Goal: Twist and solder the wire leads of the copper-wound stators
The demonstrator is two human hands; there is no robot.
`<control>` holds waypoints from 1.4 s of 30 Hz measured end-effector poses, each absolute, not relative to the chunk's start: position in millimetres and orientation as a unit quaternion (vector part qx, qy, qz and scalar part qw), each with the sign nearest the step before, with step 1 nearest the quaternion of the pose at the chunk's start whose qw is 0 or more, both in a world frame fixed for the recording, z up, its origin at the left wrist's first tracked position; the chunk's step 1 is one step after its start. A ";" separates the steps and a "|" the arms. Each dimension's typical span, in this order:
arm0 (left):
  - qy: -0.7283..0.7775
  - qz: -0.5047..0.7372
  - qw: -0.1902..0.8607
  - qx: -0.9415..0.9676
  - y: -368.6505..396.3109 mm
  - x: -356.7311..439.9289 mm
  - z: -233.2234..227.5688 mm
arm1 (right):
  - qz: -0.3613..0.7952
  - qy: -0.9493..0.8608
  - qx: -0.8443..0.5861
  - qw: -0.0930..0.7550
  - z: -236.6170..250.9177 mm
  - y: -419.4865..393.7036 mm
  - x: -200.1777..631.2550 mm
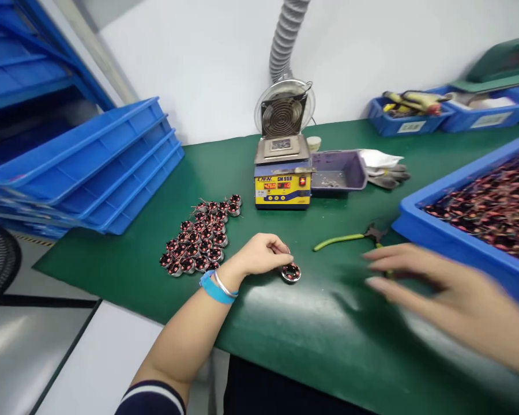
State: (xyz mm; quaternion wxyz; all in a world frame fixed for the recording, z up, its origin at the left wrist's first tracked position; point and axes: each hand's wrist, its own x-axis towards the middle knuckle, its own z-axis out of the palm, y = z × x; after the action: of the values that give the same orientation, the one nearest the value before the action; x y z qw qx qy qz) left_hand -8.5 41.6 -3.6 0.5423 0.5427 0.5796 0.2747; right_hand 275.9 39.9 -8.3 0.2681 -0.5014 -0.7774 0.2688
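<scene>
My left hand [263, 253], with a blue band at the wrist, is closed with thumb and fingertips pinched at the edge of a small motor stator [291, 273] lying on the green table. The stator is a metal ring with copper windings. My right hand [424, 282] is blurred by motion, its fingers apart, and holds nothing that I can see. Beneath and beyond its fingertips lie cutting pliers [343, 240] with yellow-green handles, one handle partly hidden by the hand. Left of my left hand stands a cluster of several similar stators [203, 233] with wire ends sticking out.
A yellow-fronted solder pot [282, 190] with lit red digits stands at the back under a grey hose [285, 40]. Beside it are a purple tray [358, 173] and gloves [387, 176]. A blue crate [458, 230] of stators borders the right; stacked blue crates [112, 167] border the left.
</scene>
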 end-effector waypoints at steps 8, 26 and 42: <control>0.577 0.348 0.566 0.474 45.1 1.4 -8.6 | 0.551 -0.667 -0.454 0.214 -27.5 63.6 156.0; 0.570 0.335 0.619 0.423 45.7 8.5 -10.0 | 0.336 -0.747 -0.415 0.396 -39.2 48.9 164.1; 0.572 0.369 0.596 0.427 43.1 12.2 -12.7 | 0.393 -0.701 -0.446 0.394 -41.3 46.2 161.9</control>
State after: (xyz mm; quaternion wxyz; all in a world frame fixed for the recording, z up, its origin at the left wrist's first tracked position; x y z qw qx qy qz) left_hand 12.2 43.1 -12.7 0.5958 0.4266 0.5716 0.3692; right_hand 161.9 46.2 -41.3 0.3941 -0.4462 -0.7006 0.3934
